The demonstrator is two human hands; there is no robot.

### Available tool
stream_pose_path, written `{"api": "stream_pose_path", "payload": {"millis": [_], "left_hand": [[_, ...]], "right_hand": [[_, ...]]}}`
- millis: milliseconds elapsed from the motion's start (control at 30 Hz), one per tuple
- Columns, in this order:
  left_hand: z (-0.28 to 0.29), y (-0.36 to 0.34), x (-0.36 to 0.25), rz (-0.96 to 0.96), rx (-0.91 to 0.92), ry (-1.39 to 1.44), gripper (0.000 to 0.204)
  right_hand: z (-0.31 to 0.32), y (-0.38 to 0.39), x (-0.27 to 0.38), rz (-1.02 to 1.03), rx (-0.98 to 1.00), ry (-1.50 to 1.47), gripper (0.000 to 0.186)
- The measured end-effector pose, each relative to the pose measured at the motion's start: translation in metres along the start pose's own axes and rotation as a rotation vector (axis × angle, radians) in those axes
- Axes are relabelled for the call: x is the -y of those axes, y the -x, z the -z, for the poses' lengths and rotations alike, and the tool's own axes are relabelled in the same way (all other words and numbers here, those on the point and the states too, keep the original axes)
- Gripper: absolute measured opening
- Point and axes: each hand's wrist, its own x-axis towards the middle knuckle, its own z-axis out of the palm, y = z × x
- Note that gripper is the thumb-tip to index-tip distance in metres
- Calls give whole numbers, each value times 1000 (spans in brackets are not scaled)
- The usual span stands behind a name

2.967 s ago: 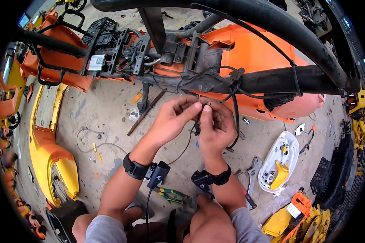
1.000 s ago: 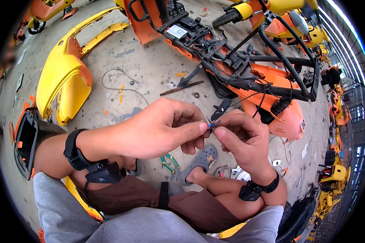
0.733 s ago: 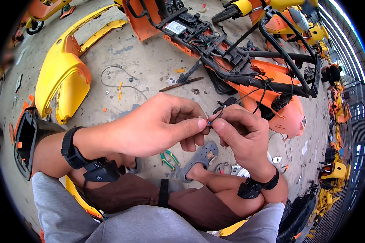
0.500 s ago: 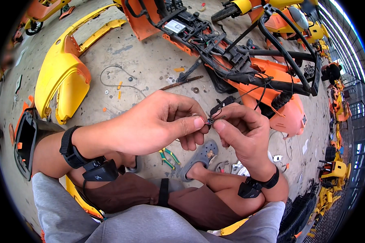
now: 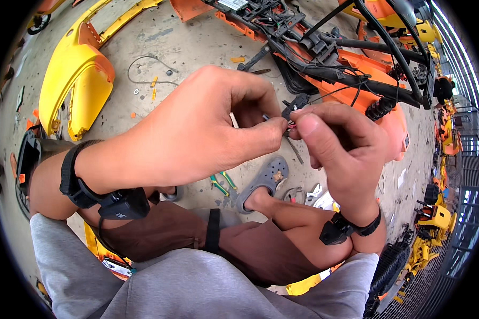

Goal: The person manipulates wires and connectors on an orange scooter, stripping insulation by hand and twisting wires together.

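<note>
My left hand (image 5: 197, 130) is closed in a pinch, thumb against fingers, on thin wires (image 5: 291, 126) with a reddish strand showing. Facing it, my right hand (image 5: 338, 141) pinches the same small bundle, the fingertips of both hands almost touching. Most of the bundle is hidden by the fingers. Just beyond the fingertips is a small black part (image 5: 297, 102), with a thin black cable running from it toward the stripped scooter frame (image 5: 351, 64). Whether that part is joined to the wires I hold, I cannot tell.
Green-and-yellow-handled pliers (image 5: 218, 186) lie on the floor by my grey clog (image 5: 269, 178). A yellow body panel (image 5: 64, 69) stands at the left, with a loose cable (image 5: 130, 72) near it. Yellow and orange vehicle parts (image 5: 436, 218) line the right side.
Both hands have come up and to the right, looking larger now, still pinching at the same spot. The view has shifted, so the frame and floor items sit higher.
</note>
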Motion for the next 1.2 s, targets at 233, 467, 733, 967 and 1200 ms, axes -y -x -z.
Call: {"api": "stream_pose_path", "payload": {"millis": [233, 467, 733, 967, 1200], "left_hand": [[1, 4, -19, 8, 23, 47, 24], [-3, 3, -6, -159, 55, 76, 22], [-9, 6, -11, -104, 23, 281, 18], [-10, 7, -8, -74, 131, 363, 18], [-7, 5, -8, 6, 152, 599, 24]], "right_hand": [[7, -2, -6, -125, 36, -489, 16], [7, 0, -12, -103, 58, -582, 18], [6, 2, -10, -121, 21, -576, 19], [2, 1, -11, -104, 41, -624, 21], [4, -2, -8, -154, 85, -691, 20]]}}
